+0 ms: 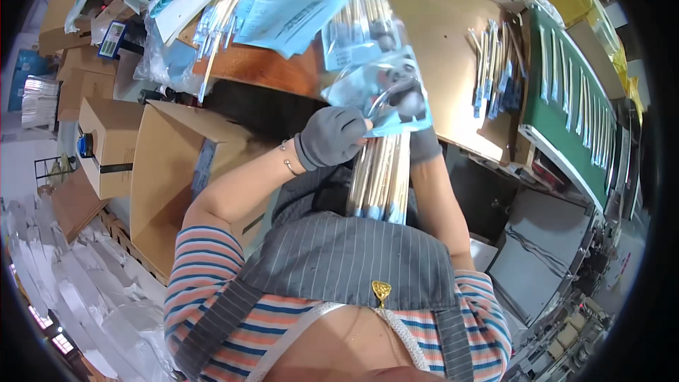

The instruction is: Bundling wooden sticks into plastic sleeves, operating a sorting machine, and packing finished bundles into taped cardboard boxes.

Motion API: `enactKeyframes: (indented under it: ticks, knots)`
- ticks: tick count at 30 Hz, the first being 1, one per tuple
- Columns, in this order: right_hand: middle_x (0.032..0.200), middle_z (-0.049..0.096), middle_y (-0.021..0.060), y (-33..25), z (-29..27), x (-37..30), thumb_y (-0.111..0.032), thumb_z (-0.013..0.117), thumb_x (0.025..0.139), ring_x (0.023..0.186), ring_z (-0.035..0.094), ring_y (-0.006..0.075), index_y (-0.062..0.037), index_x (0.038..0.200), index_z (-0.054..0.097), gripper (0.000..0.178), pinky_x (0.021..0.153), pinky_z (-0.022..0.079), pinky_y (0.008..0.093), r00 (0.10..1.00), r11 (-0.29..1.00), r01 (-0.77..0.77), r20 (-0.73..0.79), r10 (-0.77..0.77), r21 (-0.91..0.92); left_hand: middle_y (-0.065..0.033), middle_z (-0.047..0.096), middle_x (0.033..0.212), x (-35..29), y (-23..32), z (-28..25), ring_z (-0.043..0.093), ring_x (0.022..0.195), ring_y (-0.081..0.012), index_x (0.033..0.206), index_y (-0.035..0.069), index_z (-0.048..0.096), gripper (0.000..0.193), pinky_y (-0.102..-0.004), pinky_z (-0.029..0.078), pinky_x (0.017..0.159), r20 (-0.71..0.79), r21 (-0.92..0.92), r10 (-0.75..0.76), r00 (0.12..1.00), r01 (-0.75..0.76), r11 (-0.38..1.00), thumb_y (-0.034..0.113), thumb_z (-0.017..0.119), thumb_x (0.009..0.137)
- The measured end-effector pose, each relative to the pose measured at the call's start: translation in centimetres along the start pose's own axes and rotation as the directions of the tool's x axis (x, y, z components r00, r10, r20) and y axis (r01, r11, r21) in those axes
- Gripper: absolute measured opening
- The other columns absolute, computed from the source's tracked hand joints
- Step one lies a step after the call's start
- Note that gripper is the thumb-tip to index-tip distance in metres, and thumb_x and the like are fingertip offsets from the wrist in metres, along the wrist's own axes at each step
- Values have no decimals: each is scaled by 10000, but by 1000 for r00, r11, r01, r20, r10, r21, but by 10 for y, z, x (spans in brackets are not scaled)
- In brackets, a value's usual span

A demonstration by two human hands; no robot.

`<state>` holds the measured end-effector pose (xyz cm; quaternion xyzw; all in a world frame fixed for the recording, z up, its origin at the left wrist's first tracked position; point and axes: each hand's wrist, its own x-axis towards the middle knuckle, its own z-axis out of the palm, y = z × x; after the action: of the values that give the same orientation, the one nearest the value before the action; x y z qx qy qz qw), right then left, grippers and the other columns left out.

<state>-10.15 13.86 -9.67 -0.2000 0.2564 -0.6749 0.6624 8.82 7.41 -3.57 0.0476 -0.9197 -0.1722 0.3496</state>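
Observation:
My left hand (332, 136), in a grey glove with bare fingertips, pinches the open edge of a clear blue plastic bag (404, 99) with a panda picture. Below the bag's edge, a bundle of wrapped chopsticks (382, 177) with blue lower ends stands close to my apron. The bundle's upper part runs up to the bag; whether it is inside or behind it I cannot tell. My right hand (426, 145), also grey-gloved, is closed around the bundle's right side, its fingers hidden. Just beyond lies a bag filled with chopsticks (359, 25).
Flat blue bags (286, 10) are stacked on the table, with loose chopsticks (221, 18) to their left. More chopsticks (495, 71) lie at the right, before a green conveyor belt (559, 92) carrying spaced chopsticks. An open cardboard box (163, 170) stands by my left arm.

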Motion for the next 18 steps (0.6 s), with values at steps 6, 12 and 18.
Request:
enactKeyframes:
  ticks: [6,12,18]
  knots:
    - [1103,639,95,29,-13,-193,-195,598,858,930,634,194,-35,1142,608,326,813,508,349,846,892,-309,-523,101,-329,-76,569,736,-19,63,8,585,590,-252,854,56,582,149,-352,478,518,132,-201,60,989,-32,979,177,644,791]
    - [728,614,122,-62,25,-179,-228,687,787,668,608,199,-54,852,629,194,611,466,323,846,17,-316,-290,-448,-949,-117,579,754,26,85,15,586,641,-306,844,38,571,166,-413,446,545,143,-253,-172,975,204,946,202,559,870]
    - [833,587,-11,-175,87,-107,-33,579,856,721,529,64,-21,985,577,130,639,417,197,812,27,103,68,-580,-994,-212,566,666,168,42,-48,567,628,-383,775,11,580,267,-441,444,584,198,-222,-179,964,222,949,255,523,866]
